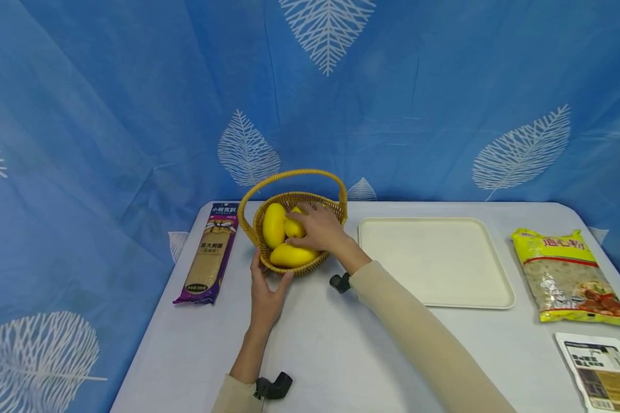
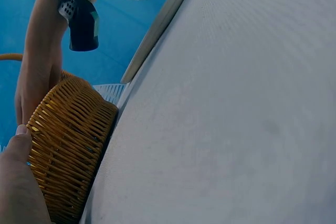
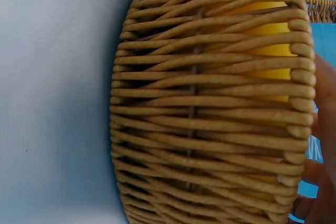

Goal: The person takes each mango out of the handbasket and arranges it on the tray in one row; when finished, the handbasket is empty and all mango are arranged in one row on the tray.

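Observation:
A wicker basket [image 1: 310,267] with a raised handle holds several yellow mangoes [image 1: 274,225]. My right hand [image 1: 319,228] reaches over the basket's right side, its fingers among the mangoes; whether they grip one cannot be told. At the near left rim, my left hand [image 1: 267,298] touches the basket with thumb and fingers spread apart. In the left wrist view the left thumb [image 2: 19,144] lies at the rim of the woven wall [image 2: 71,145]. The right wrist view shows the basket wall [image 3: 210,98] close up, with yellow behind the weave and part of the right hand [image 3: 326,114] beyond the rim.
An off-white tray [image 1: 434,261] lies to the right of the basket. Left of the basket is a purple pasta pack [image 1: 210,258]. At the far right are a yellow-edged bag [image 1: 573,278] and a white and brown packet [image 1: 601,373]. A blue leaf-patterned curtain [image 1: 392,115] hangs behind the table.

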{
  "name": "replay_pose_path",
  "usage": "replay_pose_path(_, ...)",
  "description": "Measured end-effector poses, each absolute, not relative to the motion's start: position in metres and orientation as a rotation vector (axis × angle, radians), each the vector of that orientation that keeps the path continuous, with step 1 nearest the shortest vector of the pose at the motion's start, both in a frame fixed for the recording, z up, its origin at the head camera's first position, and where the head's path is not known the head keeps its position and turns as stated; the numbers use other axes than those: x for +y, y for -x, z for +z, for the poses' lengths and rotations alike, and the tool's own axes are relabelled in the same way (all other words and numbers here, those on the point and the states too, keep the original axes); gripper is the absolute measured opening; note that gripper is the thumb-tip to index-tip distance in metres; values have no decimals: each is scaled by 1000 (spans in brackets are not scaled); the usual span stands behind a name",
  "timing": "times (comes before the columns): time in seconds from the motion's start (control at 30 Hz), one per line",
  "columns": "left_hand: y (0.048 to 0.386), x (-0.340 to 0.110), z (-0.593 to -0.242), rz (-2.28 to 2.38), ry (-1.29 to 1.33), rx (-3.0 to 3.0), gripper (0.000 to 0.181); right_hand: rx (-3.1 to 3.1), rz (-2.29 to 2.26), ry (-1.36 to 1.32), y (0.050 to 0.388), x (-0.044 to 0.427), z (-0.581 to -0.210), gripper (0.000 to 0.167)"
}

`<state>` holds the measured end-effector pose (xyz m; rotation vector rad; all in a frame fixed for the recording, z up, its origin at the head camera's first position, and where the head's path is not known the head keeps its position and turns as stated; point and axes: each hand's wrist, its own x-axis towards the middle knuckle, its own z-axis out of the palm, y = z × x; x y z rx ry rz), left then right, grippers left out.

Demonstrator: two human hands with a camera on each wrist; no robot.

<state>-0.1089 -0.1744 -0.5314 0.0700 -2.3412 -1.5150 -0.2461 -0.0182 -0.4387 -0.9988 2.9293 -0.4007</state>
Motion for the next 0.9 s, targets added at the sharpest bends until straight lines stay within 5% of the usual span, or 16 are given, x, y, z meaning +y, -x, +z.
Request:
replay_pose_path(0.27, 110, -173, -531, -1527, -88, -2358, 88, 2958, -437, 998, 248, -17, -439, 56)
replay_pose_path(0.9, 113, -178, -529, -1509, -77, -2379, 88, 2949, -786, 1025, 235, -3, -442, 56)
